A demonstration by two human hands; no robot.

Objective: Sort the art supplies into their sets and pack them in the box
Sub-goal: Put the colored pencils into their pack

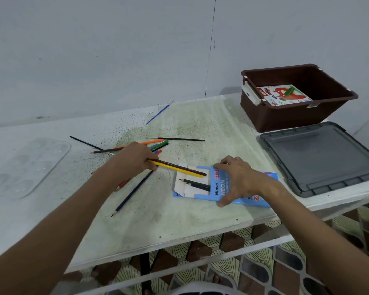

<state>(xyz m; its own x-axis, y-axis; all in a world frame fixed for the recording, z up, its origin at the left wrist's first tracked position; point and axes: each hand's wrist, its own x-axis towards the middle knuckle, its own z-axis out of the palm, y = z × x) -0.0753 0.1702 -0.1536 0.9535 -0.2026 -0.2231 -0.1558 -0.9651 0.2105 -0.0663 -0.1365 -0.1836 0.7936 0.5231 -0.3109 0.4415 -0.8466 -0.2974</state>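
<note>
2 coloured pencils, yellow and dark brown point(180, 169), sit pinched in my left hand point(134, 159), tips aimed for sliding into the flat blue cardboard pencil box point(243, 188) pinned under my spread, empty right hand point(237, 179).

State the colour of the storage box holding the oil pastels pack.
Dark brown storage box, head view.

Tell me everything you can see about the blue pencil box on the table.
The blue pencil box is a flat cardboard carton printed "Ninso NEON". It lies flat near the table's front edge, its flap open to the left. Two dark pencils stick out of the opening. The right hand presses on it; the left hand brings two more pencils.
</note>
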